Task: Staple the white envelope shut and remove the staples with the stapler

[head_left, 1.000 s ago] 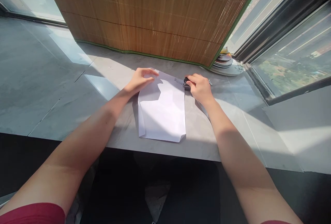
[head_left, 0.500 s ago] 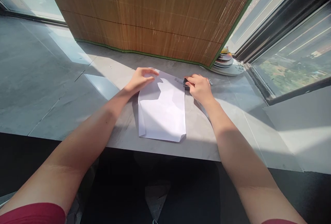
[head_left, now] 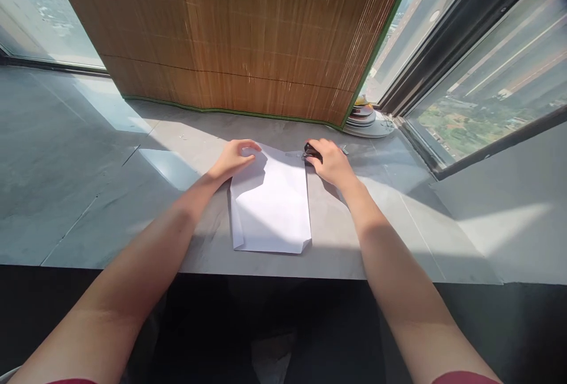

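White paper (head_left: pixel 272 212) lies on the grey stone ledge, with its lower corners folded. It may be more than one sheet. At its upper left edge, my left hand (head_left: pixel 234 158) curls its fingers around the paper, thumb over the top side. My right hand (head_left: pixel 331 162) is wrapped round a small black stapler (head_left: pixel 312 151), whose front end meets the paper's upper right corner. My palm and fingers hide most of the stapler. Faint grey marks show on the paper beside the stapler's tip.
A brown bamboo blind (head_left: pixel 230 41) with a green edge hangs behind the paper. Stacked plates (head_left: pixel 365 121) stand at the back right, by the dark window frame (head_left: pixel 425 47). The near edge of the ledge (head_left: pixel 336 263) runs below the paper.
The camera view has shifted, so the ledge and hands sit lower in the picture. The stapler's dark front shows more clearly at the paper's corner. My left hand keeps its place on the paper.
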A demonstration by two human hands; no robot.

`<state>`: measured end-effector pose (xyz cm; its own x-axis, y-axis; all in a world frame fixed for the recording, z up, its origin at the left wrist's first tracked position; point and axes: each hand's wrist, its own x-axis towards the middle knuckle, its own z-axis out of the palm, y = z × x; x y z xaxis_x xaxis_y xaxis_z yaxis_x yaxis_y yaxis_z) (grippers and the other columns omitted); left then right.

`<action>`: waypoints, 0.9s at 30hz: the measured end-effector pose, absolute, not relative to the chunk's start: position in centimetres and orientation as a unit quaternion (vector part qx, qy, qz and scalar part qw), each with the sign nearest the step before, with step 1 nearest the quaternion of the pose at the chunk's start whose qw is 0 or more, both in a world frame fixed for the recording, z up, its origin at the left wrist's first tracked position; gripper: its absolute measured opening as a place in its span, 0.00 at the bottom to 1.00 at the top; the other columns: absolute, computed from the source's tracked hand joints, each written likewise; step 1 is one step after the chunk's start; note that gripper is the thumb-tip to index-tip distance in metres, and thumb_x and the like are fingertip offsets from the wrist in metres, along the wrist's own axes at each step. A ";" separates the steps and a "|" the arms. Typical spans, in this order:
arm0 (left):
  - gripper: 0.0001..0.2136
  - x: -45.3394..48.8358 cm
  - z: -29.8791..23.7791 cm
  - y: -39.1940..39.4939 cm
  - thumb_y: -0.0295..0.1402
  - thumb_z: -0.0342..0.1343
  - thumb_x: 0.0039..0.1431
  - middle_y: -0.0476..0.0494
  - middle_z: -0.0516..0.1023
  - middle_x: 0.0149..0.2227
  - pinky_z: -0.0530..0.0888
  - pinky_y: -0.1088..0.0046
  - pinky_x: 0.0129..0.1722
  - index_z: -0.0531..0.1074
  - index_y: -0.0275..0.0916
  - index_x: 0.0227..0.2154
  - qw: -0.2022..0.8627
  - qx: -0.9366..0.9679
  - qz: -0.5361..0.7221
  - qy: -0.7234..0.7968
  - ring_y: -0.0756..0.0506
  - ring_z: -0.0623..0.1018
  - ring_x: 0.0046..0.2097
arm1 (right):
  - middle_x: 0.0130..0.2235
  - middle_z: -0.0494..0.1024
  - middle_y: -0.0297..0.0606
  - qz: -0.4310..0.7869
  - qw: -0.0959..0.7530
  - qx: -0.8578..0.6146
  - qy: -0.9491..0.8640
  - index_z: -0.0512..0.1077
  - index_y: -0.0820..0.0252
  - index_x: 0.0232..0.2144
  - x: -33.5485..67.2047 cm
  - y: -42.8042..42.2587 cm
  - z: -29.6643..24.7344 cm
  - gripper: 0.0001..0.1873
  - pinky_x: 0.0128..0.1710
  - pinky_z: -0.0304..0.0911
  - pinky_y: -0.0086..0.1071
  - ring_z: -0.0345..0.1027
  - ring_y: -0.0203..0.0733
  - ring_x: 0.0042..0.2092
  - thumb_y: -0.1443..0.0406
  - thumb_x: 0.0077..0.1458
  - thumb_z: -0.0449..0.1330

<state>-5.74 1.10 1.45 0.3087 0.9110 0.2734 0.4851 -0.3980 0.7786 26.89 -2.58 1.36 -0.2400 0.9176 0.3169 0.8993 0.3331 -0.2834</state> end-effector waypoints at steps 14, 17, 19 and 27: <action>0.13 -5.7 1.0 1.4 0.29 0.59 0.52 0.42 0.82 0.47 0.78 0.59 0.59 0.85 0.44 0.39 0.244 0.794 0.339 0.442 0.39 0.81 0.51 | 0.43 0.85 0.46 0.012 0.409 -0.615 -0.674 0.79 0.56 0.45 26.0 -3.5 3.4 0.13 0.47 0.72 0.47 0.77 0.56 0.44 0.58 0.60 0.65; 0.10 -5.6 1.1 1.4 0.31 0.58 0.58 0.42 0.81 0.47 0.76 0.58 0.61 0.85 0.44 0.38 0.253 0.783 0.348 0.449 0.39 0.80 0.52 | 0.40 0.85 0.39 0.115 0.379 -0.579 -0.712 0.77 0.53 0.42 21.5 -5.3 3.3 0.09 0.43 0.70 0.42 0.77 0.51 0.40 0.59 0.58 0.68; 0.10 -5.5 1.1 1.5 0.32 0.57 0.62 0.42 0.81 0.48 0.77 0.59 0.60 0.84 0.44 0.37 0.259 0.772 0.360 0.455 0.39 0.79 0.54 | 0.38 0.84 0.38 0.154 0.354 -0.571 -0.724 0.76 0.52 0.39 19.2 -6.1 2.8 0.08 0.40 0.68 0.40 0.76 0.50 0.38 0.60 0.57 0.68; 0.13 -5.9 0.1 2.5 0.26 0.54 0.59 0.41 0.77 0.47 0.79 0.60 0.55 0.84 0.43 0.36 0.250 0.743 0.379 0.492 0.41 0.78 0.51 | 0.35 0.80 0.36 0.238 0.219 -0.546 -0.773 0.68 0.52 0.37 18.4 -7.4 3.6 0.06 0.32 0.57 0.36 0.69 0.44 0.33 0.63 0.58 0.62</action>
<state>-5.88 2.52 0.10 0.2285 0.9206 0.3166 0.5419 -0.3904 0.7442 18.44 -7.41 3.56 -0.3082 0.9481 0.0779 0.7401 0.2904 -0.6066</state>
